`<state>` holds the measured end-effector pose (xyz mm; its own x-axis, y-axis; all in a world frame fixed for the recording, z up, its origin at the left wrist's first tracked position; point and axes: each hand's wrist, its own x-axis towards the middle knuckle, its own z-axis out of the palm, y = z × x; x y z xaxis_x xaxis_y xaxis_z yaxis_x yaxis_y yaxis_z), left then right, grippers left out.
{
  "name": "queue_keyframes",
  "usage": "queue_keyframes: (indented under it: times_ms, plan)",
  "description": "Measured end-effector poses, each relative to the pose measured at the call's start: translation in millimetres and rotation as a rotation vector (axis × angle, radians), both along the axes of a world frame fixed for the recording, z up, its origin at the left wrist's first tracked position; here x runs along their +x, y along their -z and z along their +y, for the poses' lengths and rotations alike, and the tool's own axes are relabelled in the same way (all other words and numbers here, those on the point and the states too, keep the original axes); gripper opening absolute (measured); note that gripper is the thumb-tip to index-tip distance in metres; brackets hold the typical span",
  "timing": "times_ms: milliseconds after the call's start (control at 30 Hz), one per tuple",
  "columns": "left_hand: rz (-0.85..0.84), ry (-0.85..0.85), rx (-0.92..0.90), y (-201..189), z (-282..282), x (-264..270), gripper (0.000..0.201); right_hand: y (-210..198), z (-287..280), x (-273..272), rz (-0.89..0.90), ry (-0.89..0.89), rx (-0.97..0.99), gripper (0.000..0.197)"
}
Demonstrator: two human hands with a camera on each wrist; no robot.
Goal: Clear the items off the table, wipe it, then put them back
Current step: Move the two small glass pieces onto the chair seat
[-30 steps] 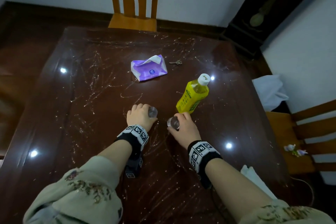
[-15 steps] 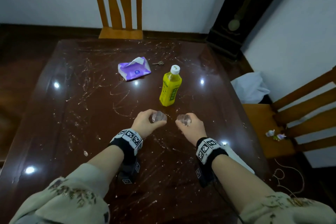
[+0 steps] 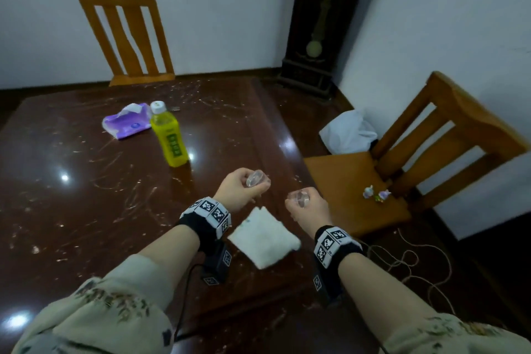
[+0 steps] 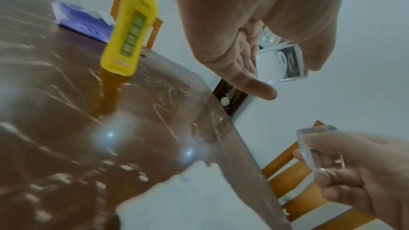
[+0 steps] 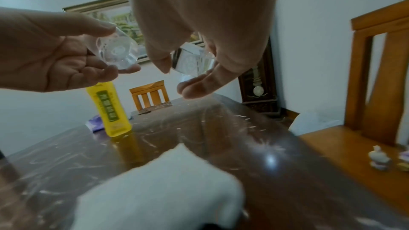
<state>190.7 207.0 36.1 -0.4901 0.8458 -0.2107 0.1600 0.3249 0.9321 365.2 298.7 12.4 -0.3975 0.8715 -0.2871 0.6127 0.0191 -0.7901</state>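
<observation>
Both hands have lifted off the table [image 3: 86, 210] and swung right, toward the chair [image 3: 353, 181]. Your left hand [image 3: 238, 192] pinches one glass [image 3: 255, 178], your right hand [image 3: 307, 210] the other [image 3: 300, 198], in midair. Thin fingertip grips on slick glass could slip; the two could also knock together.

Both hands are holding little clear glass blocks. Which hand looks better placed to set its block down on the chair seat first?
Probably the right hand. It grips its clear block past the table edge, nearest the chair seat where small figurines stand. The left hand holds its clear block over the table, farther away.
</observation>
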Motion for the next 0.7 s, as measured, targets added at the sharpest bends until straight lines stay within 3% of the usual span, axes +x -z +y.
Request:
queue_keyframes:
  times_ms: [167, 233, 333, 567, 700]
  plan:
    - [-0.057, -0.002, 0.017, 0, 61, 93, 0.026, 0, 43, 110, -0.015, 0.121, -0.022, 0.030]
    - [-0.058, 0.027, 0.014, -2, 82, 122, 0.025, 1, 57, 145, -0.018, 0.187, -0.009, 0.041]
    - [-0.035, 0.083, -0.006, 3, 113, 155, 0.033, 3, 73, 187, -0.012, 0.269, 0.002, 0.041]
    - [-0.008, 0.143, -0.055, 26, 184, 202, 0.030, 21, 112, 243, -0.083, 0.369, -0.070, 0.047]
    - [-0.032, 0.073, -0.099, 48, 227, 210, 0.038, 22, 159, 258, -0.168, 0.347, -0.053, 0.040]
